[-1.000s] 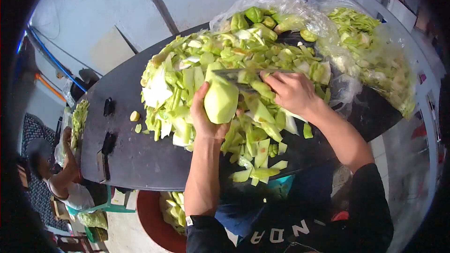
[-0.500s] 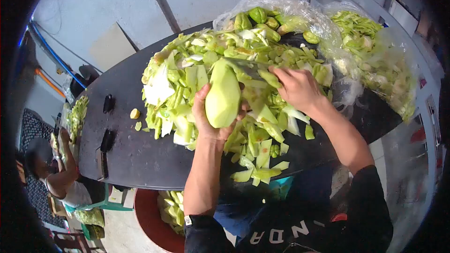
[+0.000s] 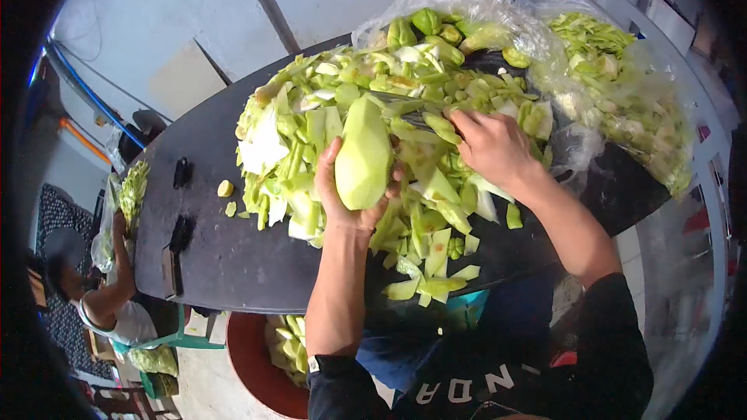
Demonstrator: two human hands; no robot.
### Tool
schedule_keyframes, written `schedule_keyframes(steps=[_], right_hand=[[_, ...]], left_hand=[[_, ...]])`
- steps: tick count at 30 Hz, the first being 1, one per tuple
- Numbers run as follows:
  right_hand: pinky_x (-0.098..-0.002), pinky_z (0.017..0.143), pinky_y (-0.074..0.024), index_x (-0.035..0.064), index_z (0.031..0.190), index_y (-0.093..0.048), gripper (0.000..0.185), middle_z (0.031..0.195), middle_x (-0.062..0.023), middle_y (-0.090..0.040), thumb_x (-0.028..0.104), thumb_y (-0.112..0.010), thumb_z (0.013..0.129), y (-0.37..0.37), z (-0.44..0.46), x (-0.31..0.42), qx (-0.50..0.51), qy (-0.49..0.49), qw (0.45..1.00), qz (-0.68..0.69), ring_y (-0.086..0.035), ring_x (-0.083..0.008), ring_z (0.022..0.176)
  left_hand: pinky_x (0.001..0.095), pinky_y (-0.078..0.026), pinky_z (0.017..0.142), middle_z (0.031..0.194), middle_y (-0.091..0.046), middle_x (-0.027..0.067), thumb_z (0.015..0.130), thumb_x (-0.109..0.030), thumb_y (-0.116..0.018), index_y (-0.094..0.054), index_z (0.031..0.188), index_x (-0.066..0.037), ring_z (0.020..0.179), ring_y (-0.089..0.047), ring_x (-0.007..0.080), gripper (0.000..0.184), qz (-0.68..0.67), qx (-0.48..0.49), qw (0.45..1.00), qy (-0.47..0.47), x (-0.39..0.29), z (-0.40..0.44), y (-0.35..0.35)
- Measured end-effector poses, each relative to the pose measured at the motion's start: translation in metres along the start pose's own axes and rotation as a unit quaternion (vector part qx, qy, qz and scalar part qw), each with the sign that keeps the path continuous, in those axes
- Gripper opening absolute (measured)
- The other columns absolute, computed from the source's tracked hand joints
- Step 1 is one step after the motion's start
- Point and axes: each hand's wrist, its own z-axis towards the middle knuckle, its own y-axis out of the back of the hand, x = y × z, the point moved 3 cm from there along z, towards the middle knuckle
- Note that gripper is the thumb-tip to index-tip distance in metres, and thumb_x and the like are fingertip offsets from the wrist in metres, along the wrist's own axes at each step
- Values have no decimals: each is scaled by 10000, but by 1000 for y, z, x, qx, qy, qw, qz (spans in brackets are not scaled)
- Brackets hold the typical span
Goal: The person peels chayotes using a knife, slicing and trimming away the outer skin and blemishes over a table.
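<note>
My left hand [image 3: 342, 194] is closed around a peeled, pear-shaped pale green fruit [image 3: 362, 157], its narrow end up and flat cut facets on its surface. My right hand [image 3: 494, 147] grips a knife [image 3: 412, 118] whose grey blade points left toward the top of the fruit. A small green piece [image 3: 442, 128] lies at the right fingers and partly hides the knife's handle end. Beneath both hands, a large heap of green and whitish peelings [image 3: 311, 124] is spread over the dark table [image 3: 233, 260].
Whole green chayotes [image 3: 426, 21] sit in clear plastic at the back. A plastic bag of green strips [image 3: 615, 101] rests at the right. Black-handled tools [image 3: 177, 245] lie left, near a small cut piece [image 3: 225, 188]. A reddish tub [image 3: 249, 365] holds peeled pieces. Another person [image 3: 109, 303] sits at left.
The fruit has turned slightly and shifted a little left in my left hand. The blade has slid away from its top, toward the right. The other person's arm has moved.
</note>
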Motion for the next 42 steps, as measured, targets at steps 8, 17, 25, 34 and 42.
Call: schedule_keyframes(steps=[8, 17, 25, 34, 42], right_hand=[[-284, 492, -502, 45, 1029, -666, 265, 670, 6, -541, 94, -626, 772, 20, -3, 48, -94, 192, 976, 31, -594, -142, 576], [-361, 549, -520, 21, 1048, -666, 318, 776, -80, -631, 54, -690, 732, -1, 0, 10, -9, 11, 1000, 14, -648, -268, 643], [-271, 497, -504, 61, 979, -680, 239, 665, 24, -548, 62, -619, 748, 20, -1, 49, -111, 211, 971, 24, -596, -121, 583], [-369, 633, -539, 47, 1138, -632, 494, 839, -91, -648, 20, -690, 648, -3, -4, 9, 2, 14, 999, 39, -663, -282, 746], [-423, 681, -544, 38, 1137, -603, 381, 964, -161, -672, 7, -647, 759, -9, 3, -3, 35, -79, 994, 64, -661, -359, 803]], left_hand=[[395, -574, 764, 1126, -660, 112, 895, -512, -505, -602, 1199, -77, 902, -673, 294, 539, -40, -152, 981, -113, 1, 0, 2], [223, -456, 346, 1065, -654, 205, 935, -523, -451, -547, 1248, -30, 582, -619, 266, 591, -52, 77, 995, -23, 7, 1, -1], [389, -558, 800, 1014, -680, 100, 907, -521, -488, -610, 1146, -72, 899, -661, 271, 523, -70, -90, 990, -84, 3, 1, -8], [304, -486, 391, 898, -630, 209, 894, -565, -472, -561, 1157, -54, 532, -592, 286, 582, -53, 49, 997, -23, 6, 1, -4], [344, -490, 394, 879, -615, 238, 875, -559, -480, -526, 1230, -56, 545, -596, 301, 617, -67, 125, 989, 46, 5, 0, -4]])
